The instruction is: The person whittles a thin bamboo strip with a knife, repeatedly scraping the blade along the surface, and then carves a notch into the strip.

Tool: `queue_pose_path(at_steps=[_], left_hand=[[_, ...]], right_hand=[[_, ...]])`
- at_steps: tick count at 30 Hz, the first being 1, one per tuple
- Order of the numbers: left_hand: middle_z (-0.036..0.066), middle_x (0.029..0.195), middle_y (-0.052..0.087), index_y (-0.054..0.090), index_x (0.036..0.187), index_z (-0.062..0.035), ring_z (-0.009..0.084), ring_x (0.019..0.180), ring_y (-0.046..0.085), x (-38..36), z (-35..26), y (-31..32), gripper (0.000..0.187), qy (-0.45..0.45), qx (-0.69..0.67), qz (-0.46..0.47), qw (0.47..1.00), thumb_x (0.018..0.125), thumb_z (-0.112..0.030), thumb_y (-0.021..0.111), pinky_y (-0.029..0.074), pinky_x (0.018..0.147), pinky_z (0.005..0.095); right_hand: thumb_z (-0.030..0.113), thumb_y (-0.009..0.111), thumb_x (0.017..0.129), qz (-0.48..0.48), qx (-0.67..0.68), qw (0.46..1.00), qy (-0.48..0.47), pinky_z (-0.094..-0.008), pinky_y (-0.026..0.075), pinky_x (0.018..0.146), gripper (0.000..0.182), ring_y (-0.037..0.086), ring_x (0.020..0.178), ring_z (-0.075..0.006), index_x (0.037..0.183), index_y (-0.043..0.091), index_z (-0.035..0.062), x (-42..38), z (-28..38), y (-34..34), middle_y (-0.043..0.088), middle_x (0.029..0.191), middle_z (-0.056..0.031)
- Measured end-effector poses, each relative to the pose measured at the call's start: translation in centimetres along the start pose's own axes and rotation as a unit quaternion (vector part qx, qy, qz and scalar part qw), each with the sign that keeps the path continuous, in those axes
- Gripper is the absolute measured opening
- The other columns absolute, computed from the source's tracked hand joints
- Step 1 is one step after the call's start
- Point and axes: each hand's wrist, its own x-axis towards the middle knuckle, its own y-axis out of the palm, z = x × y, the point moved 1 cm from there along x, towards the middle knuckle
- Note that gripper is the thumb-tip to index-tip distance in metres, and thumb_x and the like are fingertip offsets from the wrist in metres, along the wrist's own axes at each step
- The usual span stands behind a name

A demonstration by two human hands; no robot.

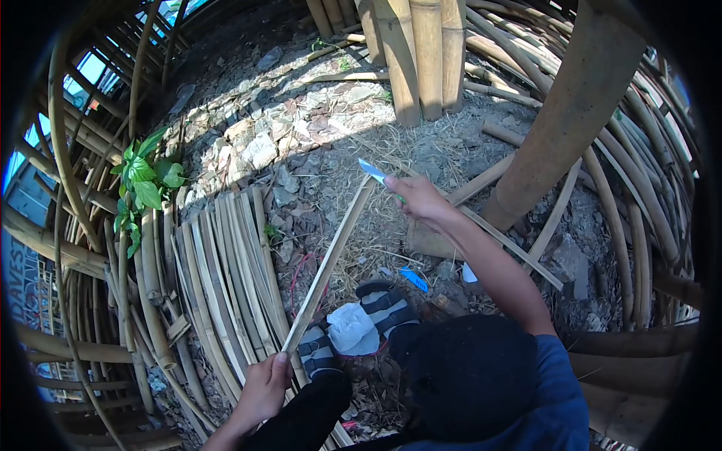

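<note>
My left hand (pixel 263 387) is closed around the lower end of a long, split bamboo strip (pixel 329 261), thumb on top. The strip slants up and to the right, away from my feet. In my right hand (pixel 420 200) is a knife (pixel 372 171) with a shiny blade and a bit of green showing at the handle. Its blade points up and left and overlaps the far end of the strip in this view. Pale shavings (pixel 368 218) lie on the ground under and around the strip.
A row of split bamboo strips (pixel 226 270) lies to the left. Thick bamboo posts (pixel 429 60) stand ahead, and a leaning bamboo pole (pixel 564 113) rises at right. Between my sandals (pixel 385 308) sits a crumpled white sheet (pixel 353 329); a blue scrap (pixel 414 279) lies nearby.
</note>
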Motion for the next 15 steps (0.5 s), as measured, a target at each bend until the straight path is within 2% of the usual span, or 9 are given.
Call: queue_pose_path(at_steps=[3,7,10,12,13,15], left_hand=[[0.001,0.058,0.046,0.05,0.073,-0.0036,0.0106,0.051,0.041,0.4,-0.5,-0.4,0.05,0.027,-0.014,0.011,0.999,0.11,-0.032,0.033,0.037,0.051,0.0292],[0.0,0.058,0.044,0.049,0.072,-0.0044,0.0101,0.052,0.039,0.5,-0.5,-0.2,0.05,0.015,-0.034,0.007,0.999,0.11,-0.032,0.032,0.036,0.051,0.0287],[-0.001,0.058,0.043,0.049,0.072,-0.0047,0.0098,0.052,0.038,0.6,-0.5,-0.2,0.05,0.01,-0.029,0.023,0.999,0.11,-0.033,0.031,0.035,0.051,0.0283],[-0.001,0.058,0.043,0.049,0.072,-0.0049,0.0095,0.051,0.038,0.5,-0.1,-0.4,0.05,0.007,-0.027,0.024,0.999,0.11,-0.033,0.031,0.035,0.05,0.0279],[-0.001,0.058,0.043,0.049,0.072,-0.0051,0.0092,0.051,0.038,0.5,0.1,-0.4,0.05,-0.002,-0.048,0.034,0.998,0.11,-0.033,0.031,0.034,0.05,0.0274],[-0.001,0.058,0.043,0.049,0.073,-0.0054,0.009,0.05,0.037,0.5,0.3,-0.4,0.05,-0.011,-0.067,0.047,0.997,0.11,-0.034,0.031,0.033,0.049,0.027]], right_hand=[[0.042,0.054,0.102,-0.051,0.033,0.998,0.018,-0.0256,0.031,0.046,0.047,0.04,0.052,-0.0073,0.075,0.058,0.0045,0.2,1.0,-2.8,0.05,0.062,0.001],[0.041,0.052,0.103,-0.053,0.087,0.993,0.055,-0.0248,0.029,0.046,0.046,0.04,0.053,-0.0065,0.075,0.057,0.0054,-3.6,3.8,-0.8,0.048,0.063,0.0017],[0.042,0.052,0.103,-0.063,0.151,0.986,0.013,-0.0246,0.029,0.046,0.046,0.04,0.054,-0.0063,0.076,0.057,0.0056,-5.7,5.0,-0.4,0.046,0.064,0.0019],[0.044,0.052,0.103,0.089,0.106,0.99,-0.022,-0.0234,0.029,0.046,0.046,0.038,0.052,-0.0063,0.077,0.057,0.0053,-7.1,4.9,1.2,0.044,0.063,0.0024],[0.044,0.052,0.103,0.088,0.108,0.99,-0.024,-0.0234,0.029,0.046,0.046,0.038,0.052,-0.0063,0.077,0.057,0.0053,-7.4,4.9,1.8,0.044,0.063,0.0024],[0.046,0.052,0.103,0.135,0.034,0.99,0.028,-0.0226,0.021,0.042,0.047,0.029,0.048,-0.0041,0.074,0.051,0.0092,-7.9,4.8,2.7,0.037,0.058,0.0043]])
